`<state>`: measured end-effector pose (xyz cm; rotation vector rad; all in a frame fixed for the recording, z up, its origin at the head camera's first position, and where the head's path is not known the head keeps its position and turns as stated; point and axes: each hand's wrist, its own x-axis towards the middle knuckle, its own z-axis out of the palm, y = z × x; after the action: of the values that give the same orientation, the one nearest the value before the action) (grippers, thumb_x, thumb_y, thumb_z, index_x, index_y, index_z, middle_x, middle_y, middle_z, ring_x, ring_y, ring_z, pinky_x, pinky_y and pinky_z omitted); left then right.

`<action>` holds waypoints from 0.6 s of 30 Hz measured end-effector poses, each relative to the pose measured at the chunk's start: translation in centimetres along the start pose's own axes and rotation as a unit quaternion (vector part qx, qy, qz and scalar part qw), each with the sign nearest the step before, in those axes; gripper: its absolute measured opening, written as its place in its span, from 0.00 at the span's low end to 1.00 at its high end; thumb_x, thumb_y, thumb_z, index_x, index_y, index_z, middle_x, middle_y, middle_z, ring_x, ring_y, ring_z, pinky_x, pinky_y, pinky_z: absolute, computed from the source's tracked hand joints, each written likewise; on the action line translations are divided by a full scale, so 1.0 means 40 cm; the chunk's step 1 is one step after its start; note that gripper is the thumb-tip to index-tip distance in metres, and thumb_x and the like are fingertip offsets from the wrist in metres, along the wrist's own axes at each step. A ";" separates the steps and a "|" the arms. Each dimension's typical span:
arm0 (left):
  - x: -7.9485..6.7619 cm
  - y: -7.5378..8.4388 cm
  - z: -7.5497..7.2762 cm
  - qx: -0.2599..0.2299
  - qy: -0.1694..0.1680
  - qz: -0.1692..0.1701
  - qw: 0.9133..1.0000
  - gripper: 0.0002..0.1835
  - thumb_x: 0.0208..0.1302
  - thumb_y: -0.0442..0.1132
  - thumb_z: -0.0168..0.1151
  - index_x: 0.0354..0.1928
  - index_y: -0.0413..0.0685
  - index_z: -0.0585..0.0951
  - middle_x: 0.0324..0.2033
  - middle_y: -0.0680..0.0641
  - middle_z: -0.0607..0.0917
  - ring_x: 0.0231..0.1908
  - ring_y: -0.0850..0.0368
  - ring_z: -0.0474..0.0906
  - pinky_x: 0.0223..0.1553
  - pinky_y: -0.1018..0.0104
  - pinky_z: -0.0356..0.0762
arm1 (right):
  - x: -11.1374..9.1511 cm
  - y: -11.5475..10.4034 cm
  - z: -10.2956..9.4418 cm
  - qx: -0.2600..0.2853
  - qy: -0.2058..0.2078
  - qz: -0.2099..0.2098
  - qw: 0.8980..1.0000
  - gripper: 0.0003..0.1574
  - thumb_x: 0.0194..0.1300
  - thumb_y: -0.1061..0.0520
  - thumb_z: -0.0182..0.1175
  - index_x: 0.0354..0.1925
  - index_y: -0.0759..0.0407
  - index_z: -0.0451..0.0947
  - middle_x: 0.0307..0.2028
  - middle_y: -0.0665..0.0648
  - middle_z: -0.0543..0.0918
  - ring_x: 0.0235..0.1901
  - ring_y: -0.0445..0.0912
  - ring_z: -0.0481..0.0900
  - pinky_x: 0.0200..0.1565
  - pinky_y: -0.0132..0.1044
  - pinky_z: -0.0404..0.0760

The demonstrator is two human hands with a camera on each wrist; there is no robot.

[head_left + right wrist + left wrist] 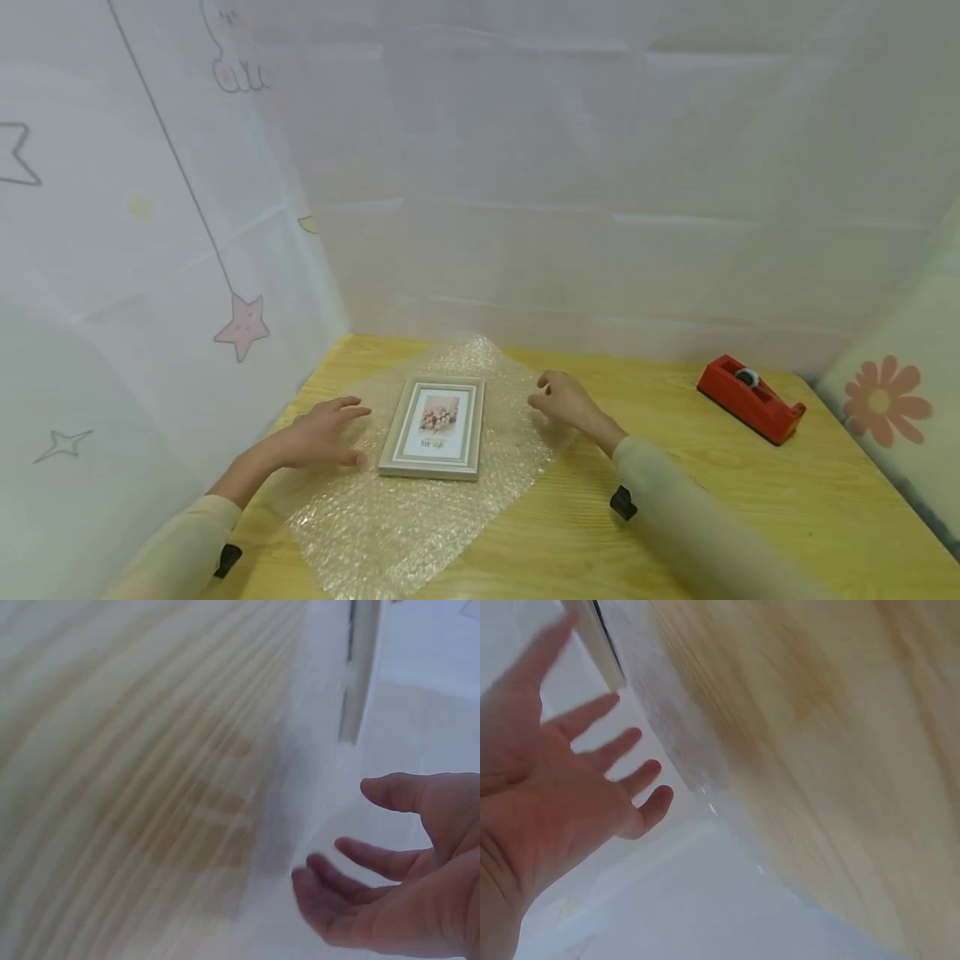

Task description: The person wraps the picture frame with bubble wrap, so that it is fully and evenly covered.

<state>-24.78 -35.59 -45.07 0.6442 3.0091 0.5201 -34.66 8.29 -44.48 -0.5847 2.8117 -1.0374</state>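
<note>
A silver picture frame (435, 427) with a flower print lies face up on a sheet of bubble wrap (420, 525), which is turned cornerwise on the table. To the frame's left, my left hand (326, 432) hovers over the wrap with its fingers spread and holds nothing. My right hand (564, 402) is off the frame's right side, above the wrap's right corner, fingers loosely bent around nothing. In the left wrist view the left hand (562, 780) is spread wide near the frame's edge. The right wrist view shows the right hand (397, 870) apart from the frame's edge (361, 675).
A red tape dispenser (752, 398) with a roll of tape stands at the right rear of the yellow wooden table (645, 400). Pale hanging sheets (525, 167) enclose the table at the back and on both sides.
</note>
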 end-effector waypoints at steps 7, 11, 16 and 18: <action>-0.062 0.004 -0.003 -0.001 -0.084 0.025 0.996 0.62 0.50 0.72 0.72 0.78 0.42 0.60 0.77 0.33 0.51 0.72 0.21 0.42 0.57 0.15 0.43 | -0.032 0.075 -0.071 -0.125 -0.015 0.095 0.988 0.27 0.69 0.45 0.64 0.44 0.71 0.78 0.46 0.70 0.76 0.42 0.61 0.76 0.37 0.55 0.79; -0.068 0.010 -0.006 -0.012 -0.097 0.016 0.995 0.62 0.51 0.70 0.73 0.79 0.42 0.59 0.78 0.34 0.50 0.72 0.21 0.41 0.58 0.15 0.42 | -0.035 0.110 -0.080 -0.060 -0.023 0.089 0.994 0.25 0.68 0.49 0.67 0.21 0.58 0.69 0.22 0.54 0.69 0.20 0.45 0.64 0.21 0.36 0.66; -0.069 0.017 -0.011 -0.014 -0.100 0.011 0.995 0.62 0.51 0.70 0.73 0.79 0.41 0.59 0.78 0.33 0.50 0.72 0.19 0.42 0.60 0.18 0.44 | -0.033 0.133 -0.086 0.036 -0.033 0.078 0.996 0.33 0.67 0.53 0.68 0.13 0.51 0.59 0.11 0.46 0.57 0.14 0.39 0.50 0.18 0.31 0.55; -0.071 0.020 -0.009 -0.015 -0.100 0.011 0.995 0.62 0.51 0.70 0.73 0.79 0.40 0.59 0.78 0.33 0.50 0.71 0.19 0.42 0.60 0.18 0.44 | -0.032 0.140 -0.092 0.058 -0.039 0.078 0.995 0.33 0.67 0.55 0.68 0.13 0.51 0.59 0.12 0.46 0.57 0.14 0.39 0.51 0.19 0.33 0.56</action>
<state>-21.91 -36.17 -44.61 0.6831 2.8054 0.4697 -36.04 14.92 -45.32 -0.3786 2.6598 -1.1119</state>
